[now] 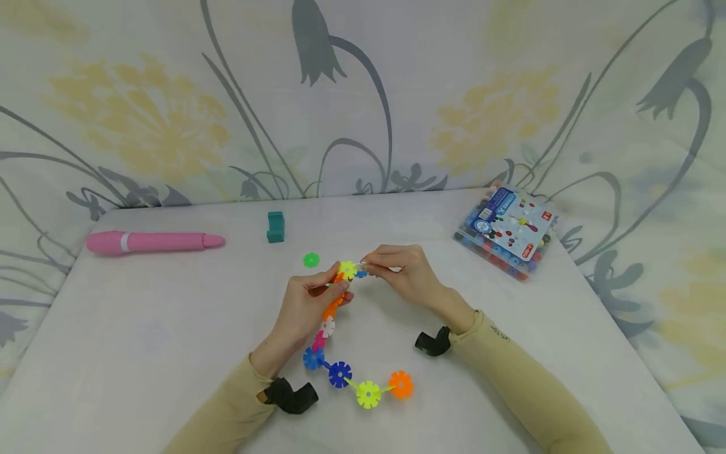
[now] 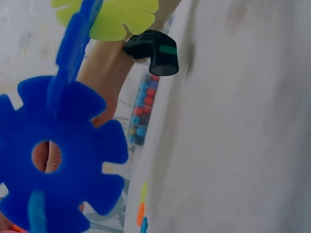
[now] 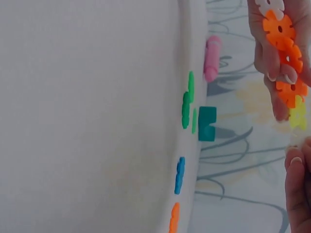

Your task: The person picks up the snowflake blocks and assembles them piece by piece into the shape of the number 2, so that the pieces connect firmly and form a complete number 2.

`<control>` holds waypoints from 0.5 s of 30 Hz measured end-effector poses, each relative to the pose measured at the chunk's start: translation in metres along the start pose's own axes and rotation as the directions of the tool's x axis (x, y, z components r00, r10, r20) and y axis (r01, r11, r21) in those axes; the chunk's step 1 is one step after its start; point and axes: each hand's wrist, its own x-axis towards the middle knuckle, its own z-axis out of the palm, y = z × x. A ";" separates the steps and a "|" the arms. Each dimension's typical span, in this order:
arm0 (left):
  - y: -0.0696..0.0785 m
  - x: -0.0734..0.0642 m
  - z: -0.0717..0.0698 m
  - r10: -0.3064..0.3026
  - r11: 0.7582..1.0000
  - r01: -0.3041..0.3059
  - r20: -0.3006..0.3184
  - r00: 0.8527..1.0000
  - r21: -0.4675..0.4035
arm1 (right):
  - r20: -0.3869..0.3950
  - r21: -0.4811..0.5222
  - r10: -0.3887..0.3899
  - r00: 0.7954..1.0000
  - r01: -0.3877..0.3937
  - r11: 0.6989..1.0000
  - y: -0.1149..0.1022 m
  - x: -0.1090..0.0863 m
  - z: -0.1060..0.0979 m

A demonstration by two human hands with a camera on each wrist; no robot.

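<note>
My left hand (image 1: 309,306) grips a chain of interlocking notched plastic discs near its upper end, beside a yellow disc (image 1: 348,270). Orange discs (image 3: 279,30) run through its fingers. From there the chain hangs past a white disc (image 1: 328,326), a pink one and blue ones to an orange end disc (image 1: 401,384). In the left wrist view a dark blue disc (image 2: 82,131) looms close, hiding part of the other hand. My right hand (image 1: 405,271) pinches a small pale, whitish disc (image 3: 297,133) with thumb and fingertips, right at the yellow disc's edge.
A light green disc (image 1: 311,259) lies behind the hands, with a blue disc (image 3: 180,175) and others nearby. Farther back are a teal block (image 1: 275,227), a pink wand-shaped object (image 1: 164,243) and a clear bead box (image 1: 505,230). Black devices (image 1: 292,396) sit at both wrists.
</note>
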 end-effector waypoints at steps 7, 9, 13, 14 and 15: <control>0.000 0.012 -0.002 -0.023 1.000 0.023 -0.011 1.000 0.006 | 0.003 0.013 -0.024 1.000 0.024 1.000 0.014 0.005 0.004; -0.002 0.015 -0.002 -0.026 1.000 0.026 -0.012 1.000 0.004 | 0.000 -0.006 -0.027 1.000 0.027 1.000 0.017 0.006 0.005; -0.005 0.025 0.000 -0.017 1.000 0.018 -0.050 0.999 0.006 | -0.007 -0.028 0.037 0.999 -0.037 0.999 0.023 0.011 0.005; -0.007 0.028 0.000 -0.013 1.000 0.014 -0.069 0.998 0.024 | -0.005 -0.022 0.066 0.998 -0.066 0.998 0.026 0.012 0.005; -0.007 0.030 0.001 -0.006 0.999 0.010 -0.083 0.997 0.047 | -0.005 -0.013 0.097 0.995 -0.097 0.995 0.027 0.013 0.005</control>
